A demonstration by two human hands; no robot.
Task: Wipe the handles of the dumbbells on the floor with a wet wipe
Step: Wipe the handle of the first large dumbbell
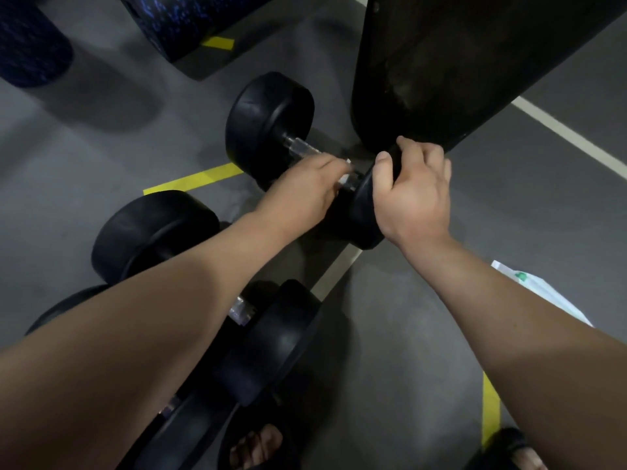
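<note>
Place: a gym, weights area. We note black round-headed dumbbells (271, 127) lying side by side on a grey floor (84, 171), yellow tape marks (193, 179), a white line (570, 137), blue-speckled foam rollers (176, 25) and a large black padded bag (458, 62).
</note>
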